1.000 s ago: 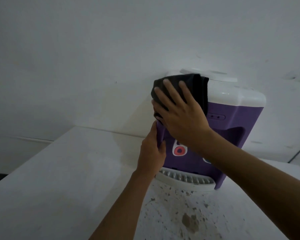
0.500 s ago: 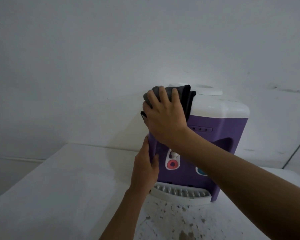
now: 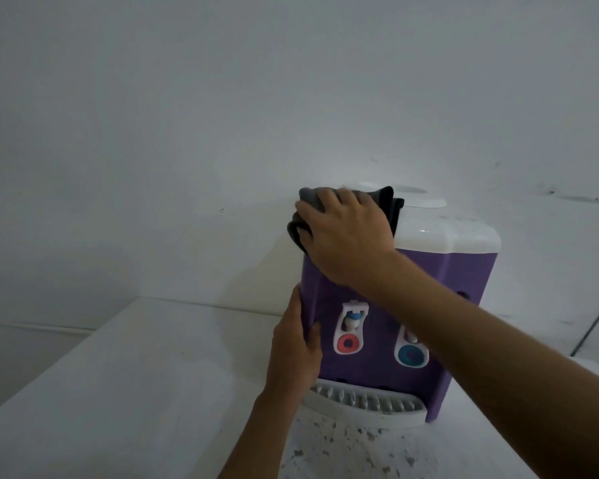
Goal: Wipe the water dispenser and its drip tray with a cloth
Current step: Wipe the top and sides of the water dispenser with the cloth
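Water dispenser: purple body, white top, upright.

Dispenser — purple plastic body, smooth, dull sheen. White plastic top, glossy, one small highlight near its front edge. Cloth dark grey, soft, matt, folded in thick layers. Taps: white plastic levers with a red ring and a teal ring, both smooth. Tray — white plastic, ribbed grille, slightly grimy. Surface white, matt, smooth at left; in front of the tray it is speckled with dark, rough-looking patches. Wall white, matt, with a few faint scuffs.
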The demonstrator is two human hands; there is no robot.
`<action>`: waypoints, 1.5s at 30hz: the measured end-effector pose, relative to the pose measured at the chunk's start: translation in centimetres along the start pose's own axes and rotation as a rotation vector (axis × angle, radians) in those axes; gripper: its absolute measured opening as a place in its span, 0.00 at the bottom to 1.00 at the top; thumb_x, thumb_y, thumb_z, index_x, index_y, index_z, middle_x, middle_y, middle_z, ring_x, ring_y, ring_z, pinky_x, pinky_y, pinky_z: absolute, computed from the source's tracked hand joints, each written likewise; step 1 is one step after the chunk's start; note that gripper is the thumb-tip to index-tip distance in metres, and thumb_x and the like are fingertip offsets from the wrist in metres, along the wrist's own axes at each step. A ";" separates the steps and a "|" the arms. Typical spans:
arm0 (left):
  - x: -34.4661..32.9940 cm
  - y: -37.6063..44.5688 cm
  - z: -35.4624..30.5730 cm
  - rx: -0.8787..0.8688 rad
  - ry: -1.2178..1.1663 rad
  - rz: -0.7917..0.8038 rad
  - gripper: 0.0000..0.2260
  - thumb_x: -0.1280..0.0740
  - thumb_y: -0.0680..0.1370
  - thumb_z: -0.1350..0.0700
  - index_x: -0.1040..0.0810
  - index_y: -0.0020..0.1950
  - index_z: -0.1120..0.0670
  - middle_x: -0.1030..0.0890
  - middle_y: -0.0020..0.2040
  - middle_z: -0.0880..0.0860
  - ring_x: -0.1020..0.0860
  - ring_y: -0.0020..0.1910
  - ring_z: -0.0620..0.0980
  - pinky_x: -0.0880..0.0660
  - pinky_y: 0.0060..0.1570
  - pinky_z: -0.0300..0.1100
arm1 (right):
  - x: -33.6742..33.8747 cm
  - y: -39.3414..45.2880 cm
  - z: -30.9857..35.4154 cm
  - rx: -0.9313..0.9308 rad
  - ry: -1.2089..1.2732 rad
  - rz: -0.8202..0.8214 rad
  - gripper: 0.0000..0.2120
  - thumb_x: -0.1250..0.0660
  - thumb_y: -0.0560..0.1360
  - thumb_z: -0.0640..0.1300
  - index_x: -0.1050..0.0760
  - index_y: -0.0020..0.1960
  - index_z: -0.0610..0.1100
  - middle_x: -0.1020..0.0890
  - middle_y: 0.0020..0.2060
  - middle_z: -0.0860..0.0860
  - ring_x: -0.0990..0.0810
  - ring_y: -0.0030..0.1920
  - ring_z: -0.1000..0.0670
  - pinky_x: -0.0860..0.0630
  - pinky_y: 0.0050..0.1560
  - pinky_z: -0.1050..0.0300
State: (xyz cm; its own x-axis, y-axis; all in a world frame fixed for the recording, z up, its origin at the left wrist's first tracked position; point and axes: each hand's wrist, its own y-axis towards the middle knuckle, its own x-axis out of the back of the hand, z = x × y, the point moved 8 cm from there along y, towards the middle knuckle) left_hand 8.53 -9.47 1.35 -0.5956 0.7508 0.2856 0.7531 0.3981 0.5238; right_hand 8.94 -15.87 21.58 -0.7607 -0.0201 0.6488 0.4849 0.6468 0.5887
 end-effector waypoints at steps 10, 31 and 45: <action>-0.1 0.1 0.1 0.004 0.027 -0.017 0.31 0.34 0.85 0.55 0.43 0.85 0.49 0.26 0.77 0.52 0.23 0.72 0.51 0.21 0.65 0.44 | 0.2 -1.0 0.4 0.048 -0.026 -0.049 0.20 0.47 0.85 0.54 0.32 0.73 0.47 0.28 0.71 0.44 0.28 0.68 0.41 0.30 0.67 0.43; -0.4 0.4 0.7 0.040 0.068 -0.014 0.31 0.34 0.85 0.53 0.44 0.85 0.49 0.27 0.78 0.52 0.24 0.73 0.52 0.26 0.67 0.41 | -0.1 0.0 -0.7 -0.122 0.106 -0.040 0.32 0.50 0.85 0.60 0.50 0.83 0.45 0.23 0.68 0.47 0.25 0.67 0.42 0.30 0.67 0.43; 0.0 0.1 0.1 0.032 -0.017 -0.020 0.30 0.34 0.85 0.58 0.42 0.85 0.49 0.25 0.75 0.52 0.23 0.72 0.51 0.21 0.68 0.51 | -0.5 -3.6 -1.8 0.129 -0.036 -0.045 0.32 0.47 0.84 0.62 0.43 0.82 0.47 0.37 0.80 0.44 0.36 0.78 0.40 0.34 0.72 0.39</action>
State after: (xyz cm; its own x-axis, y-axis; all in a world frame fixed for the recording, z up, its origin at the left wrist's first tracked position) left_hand 8.65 -9.40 1.29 -0.6055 0.7516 0.2616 0.7500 0.4290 0.5035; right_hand 8.38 -19.55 20.04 -0.7967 -0.0258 0.6039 0.3919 0.7387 0.5485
